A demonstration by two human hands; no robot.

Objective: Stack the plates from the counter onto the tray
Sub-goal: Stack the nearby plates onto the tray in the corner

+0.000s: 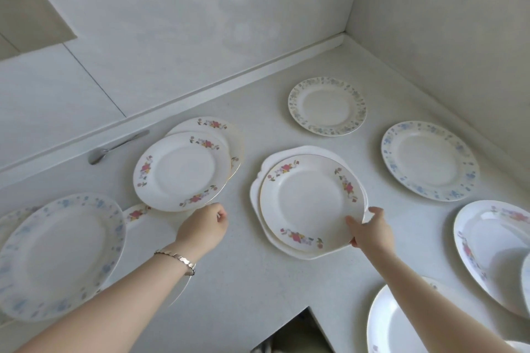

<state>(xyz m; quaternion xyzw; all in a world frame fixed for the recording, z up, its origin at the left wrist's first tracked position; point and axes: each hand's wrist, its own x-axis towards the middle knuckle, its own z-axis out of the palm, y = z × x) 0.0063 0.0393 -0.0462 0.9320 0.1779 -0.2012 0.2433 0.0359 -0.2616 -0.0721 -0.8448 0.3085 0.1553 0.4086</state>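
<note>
A white tray (256,195) with small handles lies in the middle of the counter. A red-flowered plate (311,200) rests on it. My right hand (370,231) pinches that plate's near right rim, thumb on top. To the left, a second red-flowered plate (182,170) sits tilted over a third one (213,125). My left hand (205,226), with a bracelet on the wrist, holds its near edge with curled fingers.
Several more plates lie around: a blue-flowered one (60,255) at the left, a green-patterned one (327,106) at the back, another blue one (430,160) and a red-flowered one (493,252) at the right. A spoon (114,147) lies on the back ledge. The counter has a gap (289,332) at the front.
</note>
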